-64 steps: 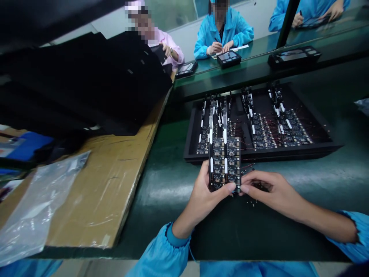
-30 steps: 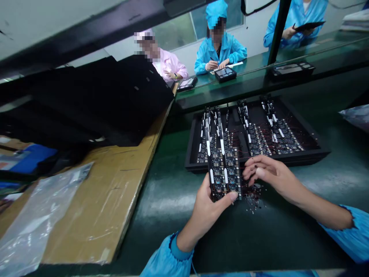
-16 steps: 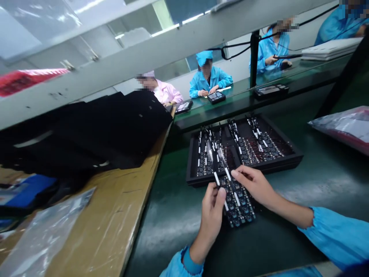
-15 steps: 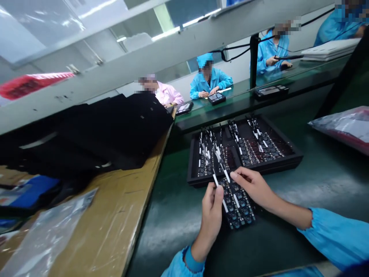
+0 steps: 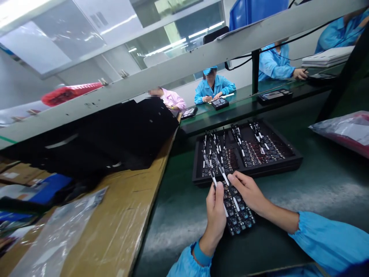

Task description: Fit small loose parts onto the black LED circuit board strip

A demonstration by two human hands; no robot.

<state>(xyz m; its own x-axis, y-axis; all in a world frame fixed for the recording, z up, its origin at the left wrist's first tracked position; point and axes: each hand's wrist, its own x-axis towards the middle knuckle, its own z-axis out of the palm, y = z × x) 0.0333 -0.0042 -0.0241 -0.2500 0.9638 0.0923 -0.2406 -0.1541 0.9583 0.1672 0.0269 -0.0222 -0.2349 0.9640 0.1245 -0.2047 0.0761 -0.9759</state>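
A dark circuit board panel (image 5: 241, 217), covered in rows of small components, is held tilted above the green table. My left hand (image 5: 215, 211) is closed on its left edge, with the thumb on top by a white-labelled strip. My right hand (image 5: 249, 193) is closed at the panel's upper right edge, thumb and fingertips beside another white-labelled strip (image 5: 225, 177); the exact contact of these fingertips is partly hidden. Thin strips with clear ends stick out past the panel's far edge. Just beyond stands a black divided tray (image 5: 271, 172) holding several similar boards with white-labelled strips.
Left of the table lie brown cardboard (image 5: 127, 204), a clear plastic bag (image 5: 66, 231) and stacked black sheets (image 5: 115, 134). A plastic-wrapped red packet (image 5: 346, 129) lies at the right. A grey beam (image 5: 173, 61) crosses above. Co-workers (image 5: 215, 88) sit across the bench.
The camera view has shifted slightly, so the scene sits a little lower and further right. Both hands keep hold of the panel. A co-worker at the right has reached an arm further right.
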